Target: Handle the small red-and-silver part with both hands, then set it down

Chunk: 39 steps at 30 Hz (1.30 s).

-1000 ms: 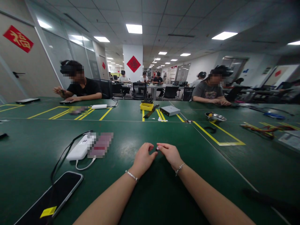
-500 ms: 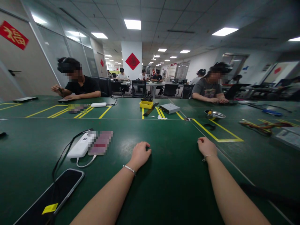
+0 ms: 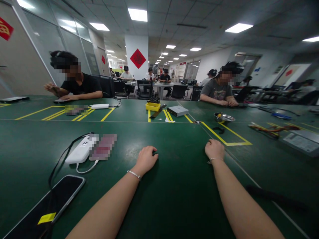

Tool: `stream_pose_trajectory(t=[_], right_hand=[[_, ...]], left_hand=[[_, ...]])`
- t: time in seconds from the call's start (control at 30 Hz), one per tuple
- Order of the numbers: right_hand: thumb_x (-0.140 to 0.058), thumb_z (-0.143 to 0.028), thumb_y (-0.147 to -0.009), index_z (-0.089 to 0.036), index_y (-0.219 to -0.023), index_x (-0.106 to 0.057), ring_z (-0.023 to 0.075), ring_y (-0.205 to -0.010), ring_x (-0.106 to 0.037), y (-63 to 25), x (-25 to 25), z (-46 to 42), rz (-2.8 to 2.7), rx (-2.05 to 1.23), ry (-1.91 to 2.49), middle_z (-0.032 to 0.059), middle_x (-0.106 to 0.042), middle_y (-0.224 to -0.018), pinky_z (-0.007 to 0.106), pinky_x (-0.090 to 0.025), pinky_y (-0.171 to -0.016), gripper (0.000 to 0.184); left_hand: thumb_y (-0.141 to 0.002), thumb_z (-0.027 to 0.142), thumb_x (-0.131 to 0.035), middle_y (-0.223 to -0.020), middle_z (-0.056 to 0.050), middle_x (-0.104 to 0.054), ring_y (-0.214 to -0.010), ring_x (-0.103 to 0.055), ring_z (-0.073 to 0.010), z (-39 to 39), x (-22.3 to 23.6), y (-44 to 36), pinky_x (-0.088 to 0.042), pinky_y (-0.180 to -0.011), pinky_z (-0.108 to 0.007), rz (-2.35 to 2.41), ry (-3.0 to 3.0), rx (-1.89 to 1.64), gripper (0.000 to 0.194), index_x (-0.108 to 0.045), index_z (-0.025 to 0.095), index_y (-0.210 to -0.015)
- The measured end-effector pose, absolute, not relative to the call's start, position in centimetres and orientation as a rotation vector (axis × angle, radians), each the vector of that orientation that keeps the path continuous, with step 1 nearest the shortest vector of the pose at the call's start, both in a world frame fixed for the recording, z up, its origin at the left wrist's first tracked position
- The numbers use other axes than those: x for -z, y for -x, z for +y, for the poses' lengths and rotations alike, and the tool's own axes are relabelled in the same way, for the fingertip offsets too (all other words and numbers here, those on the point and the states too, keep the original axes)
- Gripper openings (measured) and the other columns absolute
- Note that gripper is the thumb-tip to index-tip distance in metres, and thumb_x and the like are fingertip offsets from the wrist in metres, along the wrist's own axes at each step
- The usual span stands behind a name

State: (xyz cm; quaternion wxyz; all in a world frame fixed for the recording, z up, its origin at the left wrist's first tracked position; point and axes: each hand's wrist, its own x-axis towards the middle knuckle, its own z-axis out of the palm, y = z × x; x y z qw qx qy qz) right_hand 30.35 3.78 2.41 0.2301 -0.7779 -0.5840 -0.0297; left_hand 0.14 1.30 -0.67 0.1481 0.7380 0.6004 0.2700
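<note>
My left hand (image 3: 147,160) rests on the green tabletop (image 3: 174,186), knuckles up, with its thumb and forefinger apart and nothing between them. Its other fingers bend under out of sight. Farther right, my right hand (image 3: 214,149) lies on its side with the fingers curled in, and I see nothing in it. A bracelet circles each wrist. Left of my left hand lie a white power bank (image 3: 81,149) with a cable and a blurred flat pinkish thing (image 3: 103,147). A dark-screened phone (image 3: 57,199) bearing a yellow tag lies nearer me.
Beyond my hands are a yellow bin (image 3: 153,106) with black items, a grey metal box (image 3: 177,110) and a metal bowl (image 3: 224,117). A power supply (image 3: 302,142) with bundled wires (image 3: 267,130) lies right. Two people sit across the table, a black-shirted person (image 3: 79,84) at left.
The whole view has shifted, so the table and both hands appear slightly higher and farther left. Both hands keep nearly the same pose and place on the table.
</note>
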Motion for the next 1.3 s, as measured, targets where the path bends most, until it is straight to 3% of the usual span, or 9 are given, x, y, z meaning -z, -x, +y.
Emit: stream_pose_trajectory(t=[0.1, 0.2, 0.4, 0.53, 0.63, 0.7, 0.83, 1.03, 1.3], right_hand=[[-0.026, -0.022, -0.080, -0.004, -0.111, -0.050, 0.0203, -0.111, -0.037, -25.8, -2.5, 3.9, -1.802, 0.071, 1.958, 0.0166, -0.047, -0.117, 0.034, -0.025, -0.094, 0.043], [-0.037, -0.026, -0.078, -0.017, -0.109, -0.053, 0.0130, -0.111, -0.038, -20.3, -1.6, 3.0, -2.088, -0.018, 1.697, 0.0047, -0.048, -0.119, 0.025, -0.025, -0.096, 0.036], [-0.048, -0.033, -0.073, -0.021, -0.113, -0.051, 0.0207, -0.115, -0.035, -14.9, -0.6, 0.3, -2.540, -0.246, 1.157, 0.0050, -0.046, -0.123, 0.032, -0.024, -0.097, 0.042], [-0.040, -0.029, -0.078, -0.020, -0.111, -0.053, 0.0162, -0.109, -0.041, -19.0, -2.2, 1.8, -2.407, -0.012, 1.584, 0.0036, -0.051, -0.117, 0.025, -0.026, -0.094, 0.036], [-0.033, -0.012, -0.076, -0.010, -0.117, -0.046, 0.0238, -0.112, -0.036, -24.5, -2.8, 3.4, -2.110, 0.116, 1.899, 0.0159, -0.044, -0.120, 0.038, -0.025, -0.093, 0.043], [-0.034, -0.008, -0.073, -0.012, -0.118, -0.045, 0.0274, -0.114, -0.032, -28.2, -2.3, 4.1, -1.938, 0.162, 2.071, 0.0177, -0.041, -0.123, 0.044, -0.027, -0.090, 0.047], [-0.037, -0.010, -0.071, -0.021, -0.116, -0.048, 0.0278, -0.108, -0.041, -32.9, -0.5, 4.8, -1.692, 0.132, 2.411, 0.0133, -0.044, -0.121, 0.040, -0.036, -0.082, 0.048], [-0.041, -0.011, -0.068, -0.019, -0.102, -0.059, 0.0268, -0.093, -0.051, -33.9, 0.1, 5.3, -1.649, 0.054, 2.507, 0.0139, -0.057, -0.103, 0.036, -0.042, -0.073, 0.039], [-0.041, -0.019, -0.073, -0.023, -0.106, -0.053, 0.0283, -0.093, -0.051, -32.8, -0.8, 5.2, -1.502, 0.000, 2.541, 0.0108, -0.057, -0.100, 0.038, -0.043, -0.069, 0.035]], left_hand=[[-0.071, 0.029, -0.049, -0.100, -0.006, -0.059, -0.097, -0.049, -0.0212, 1.4, 0.8, -0.2, -0.034, -0.085, -0.031, 1.701, -2.169, -0.765, 0.026, -0.058, 0.021, -0.094], [-0.073, 0.026, -0.047, -0.105, -0.006, -0.057, -0.101, -0.047, -0.0207, 1.4, 0.8, -0.2, -0.032, -0.089, -0.031, 1.701, -2.173, -0.765, 0.030, -0.056, 0.020, -0.100], [-0.073, 0.018, -0.043, -0.107, -0.004, -0.057, -0.102, -0.046, -0.0190, 1.5, 0.9, -0.1, -0.030, -0.091, -0.030, 1.675, -2.176, -0.751, 0.033, -0.057, 0.021, -0.102], [-0.073, 0.022, -0.043, -0.108, -0.004, -0.057, -0.103, -0.046, -0.0200, 1.5, 0.9, -0.1, -0.031, -0.091, -0.030, 1.679, -2.198, -0.754, 0.032, -0.057, 0.022, -0.102], [-0.074, 0.023, -0.042, -0.106, -0.003, -0.058, -0.102, -0.046, -0.0201, 1.4, 0.8, -0.1, -0.032, -0.090, -0.030, 1.667, -2.214, -0.734, 0.030, -0.058, 0.023, -0.100], [-0.074, 0.023, -0.042, -0.106, -0.002, -0.058, -0.102, -0.046, -0.0202, 1.4, 0.7, -0.1, -0.032, -0.089, -0.031, 1.665, -2.216, -0.723, 0.029, -0.058, 0.024, -0.098], [-0.074, 0.024, -0.043, -0.105, -0.002, -0.058, -0.102, -0.046, -0.0205, 1.3, 0.7, -0.2, -0.032, -0.089, -0.032, 1.672, -2.223, -0.715, 0.027, -0.058, 0.025, -0.096], [-0.073, 0.024, -0.043, -0.106, -0.002, -0.057, -0.102, -0.045, -0.0198, 1.0, 0.4, -0.2, -0.032, -0.088, -0.030, 1.657, -2.230, -0.691, 0.027, -0.058, 0.024, -0.096], [-0.074, 0.026, -0.043, -0.106, -0.001, -0.056, -0.101, -0.045, -0.0188, 1.1, 0.2, -0.1, -0.032, -0.088, -0.031, 1.658, -2.278, -0.646, 0.025, -0.057, 0.024, -0.095]])
